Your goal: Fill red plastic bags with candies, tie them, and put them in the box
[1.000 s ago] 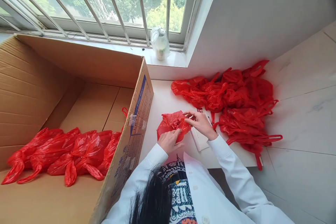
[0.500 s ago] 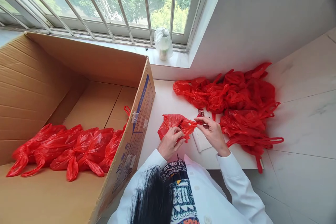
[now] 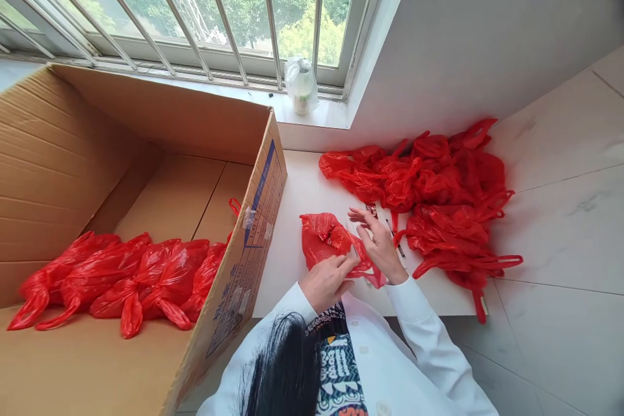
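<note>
A red plastic bag [image 3: 316, 244] lies loosely gathered on the white table in front of me, its mouth showing some darker red printed content. My left hand [image 3: 327, 279] is closed on the near edge of this bag, with the fingertips partly hidden in its folds. Over the bag's right side is my right hand [image 3: 379, 244], its thumb and fingers apart and holding nothing. A loose handle of the bag hangs near my right wrist. Printed strips and a white flat item, mostly covered by my right hand, lie beside it.
A big cardboard box [image 3: 280, 172] with several tied red bags [image 3: 146, 279] stands on the left. A heap of red bags [image 3: 439, 188] lies at the table's right against the wall. On the windowsill sits a container in a white plastic bag [image 3: 301, 86].
My right hand has let go of the bag's twisted end and opened, moving slightly left. The bag has spread wider, and my left hand has shifted a little right and nearer to me.
</note>
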Tool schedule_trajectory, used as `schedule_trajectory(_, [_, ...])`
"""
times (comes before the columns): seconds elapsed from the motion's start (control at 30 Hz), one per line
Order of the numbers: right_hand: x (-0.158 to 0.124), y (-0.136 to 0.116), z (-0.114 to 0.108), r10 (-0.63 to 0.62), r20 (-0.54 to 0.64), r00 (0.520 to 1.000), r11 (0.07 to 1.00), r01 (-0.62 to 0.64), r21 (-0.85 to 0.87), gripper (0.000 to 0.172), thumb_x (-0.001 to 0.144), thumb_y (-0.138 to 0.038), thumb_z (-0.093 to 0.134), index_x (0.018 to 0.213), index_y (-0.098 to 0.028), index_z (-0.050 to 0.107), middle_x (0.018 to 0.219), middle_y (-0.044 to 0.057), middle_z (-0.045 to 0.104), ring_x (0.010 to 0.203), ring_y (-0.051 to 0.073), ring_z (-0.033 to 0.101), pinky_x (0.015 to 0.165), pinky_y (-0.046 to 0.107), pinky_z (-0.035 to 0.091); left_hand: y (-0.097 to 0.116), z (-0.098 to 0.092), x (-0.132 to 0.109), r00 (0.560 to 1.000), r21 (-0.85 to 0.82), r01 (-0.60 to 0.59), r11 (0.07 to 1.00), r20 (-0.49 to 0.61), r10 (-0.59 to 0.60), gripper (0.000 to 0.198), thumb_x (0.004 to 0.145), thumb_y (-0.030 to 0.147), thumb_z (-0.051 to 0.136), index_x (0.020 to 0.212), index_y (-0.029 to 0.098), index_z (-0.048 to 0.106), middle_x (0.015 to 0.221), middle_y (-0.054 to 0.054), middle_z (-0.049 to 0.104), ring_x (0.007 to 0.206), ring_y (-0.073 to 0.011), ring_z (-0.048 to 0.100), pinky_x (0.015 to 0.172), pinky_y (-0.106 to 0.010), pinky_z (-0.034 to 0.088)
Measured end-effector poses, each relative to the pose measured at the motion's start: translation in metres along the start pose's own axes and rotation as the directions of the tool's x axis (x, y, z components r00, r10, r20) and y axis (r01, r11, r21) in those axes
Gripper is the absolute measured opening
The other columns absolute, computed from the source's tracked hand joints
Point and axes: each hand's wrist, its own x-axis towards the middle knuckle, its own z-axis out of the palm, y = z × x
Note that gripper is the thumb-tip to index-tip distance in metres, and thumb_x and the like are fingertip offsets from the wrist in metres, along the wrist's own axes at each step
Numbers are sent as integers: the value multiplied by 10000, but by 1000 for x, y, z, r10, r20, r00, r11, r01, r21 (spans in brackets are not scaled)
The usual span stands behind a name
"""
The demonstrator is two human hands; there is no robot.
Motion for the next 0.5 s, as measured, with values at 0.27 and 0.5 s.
schedule_trajectory(0.27, [-19,30,-7,301,171,938,914,-232,-332,340,758,-259,537,1085,-214,614,886,53,671,806,194,621,774,341,470,12,9,1,997,-14,-47,999,57,48,292,862,153,418,1116,223,545,994,-67,610,908,-187,584,764,-288,476])
schedule_trajectory(0.5, [-5,21,-11,351,-12,936,926,-345,155,386,744,-366,587,1085,-187,566,736,20,656,677,161,618,651,284,481,-14,-20,11,762,-282,238,930,-540,-359,239,879,372,434,947,183,563,964,-74,597,899,-192,552,848,-346,441])
